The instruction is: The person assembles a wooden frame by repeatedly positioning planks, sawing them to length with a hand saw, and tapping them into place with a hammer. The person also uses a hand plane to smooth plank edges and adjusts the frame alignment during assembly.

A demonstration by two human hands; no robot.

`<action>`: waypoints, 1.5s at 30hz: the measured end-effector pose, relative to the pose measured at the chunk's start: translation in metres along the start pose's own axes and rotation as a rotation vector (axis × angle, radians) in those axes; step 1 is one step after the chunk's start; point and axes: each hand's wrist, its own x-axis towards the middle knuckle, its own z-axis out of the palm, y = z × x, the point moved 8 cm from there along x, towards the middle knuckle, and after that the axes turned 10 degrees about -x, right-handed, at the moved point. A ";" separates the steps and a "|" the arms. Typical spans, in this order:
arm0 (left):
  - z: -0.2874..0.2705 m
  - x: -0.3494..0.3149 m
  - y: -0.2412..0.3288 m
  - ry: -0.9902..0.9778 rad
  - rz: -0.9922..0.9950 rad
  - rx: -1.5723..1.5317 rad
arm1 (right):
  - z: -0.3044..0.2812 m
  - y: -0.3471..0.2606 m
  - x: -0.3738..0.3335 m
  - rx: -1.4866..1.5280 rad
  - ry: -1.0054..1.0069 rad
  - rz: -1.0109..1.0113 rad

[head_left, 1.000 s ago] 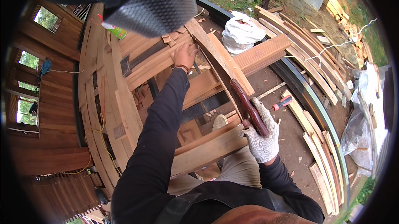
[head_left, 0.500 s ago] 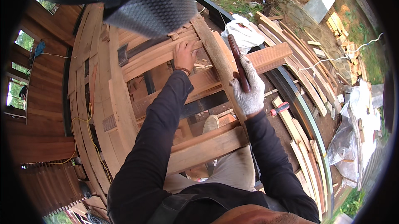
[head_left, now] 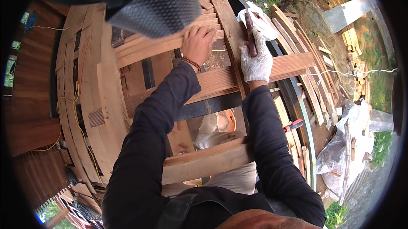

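My bare left hand (head_left: pixel 198 45), with a beaded bracelet at its wrist, lies on a stack of grooved planks (head_left: pixel 148 47), fingers stretched over their edge. In a white knitted glove, my right hand (head_left: pixel 257 62) is closed round the dark red-brown wooden handle of a handsaw (head_left: pixel 250 37). The saw's thin blade points away from me and shows almost edge-on, so its teeth cannot be made out. Beneath the glove runs a long rough beam (head_left: pixel 224 12). A grooved board (head_left: pixel 293 65) crosses under that beam and sticks out to the right.
A thick board (head_left: pixel 208 163) spans in front of my legs. Long planks (head_left: pixel 78 114) with a yellow cord lie left. To the right are a red-handled tool (head_left: pixel 293 125), a dark metal beam (head_left: pixel 304 114), more planks and plastic sheeting (head_left: pixel 340 144). A dark textured object blocks the upper view.
My view has shifted, so the scene sits differently in the picture. The gloved hand and handsaw now point farther away, and my left hand lies nearer the long beam.
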 end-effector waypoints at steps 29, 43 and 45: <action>0.006 0.009 -0.017 -0.013 -0.025 -0.209 | -0.001 -0.016 0.004 0.034 -0.020 0.017; 0.010 0.010 -0.017 -0.044 -0.018 -0.251 | 0.002 -0.010 0.007 -0.221 0.001 0.009; 0.008 0.011 -0.017 -0.023 -0.019 -0.237 | 0.001 -0.005 0.008 -0.251 0.018 0.021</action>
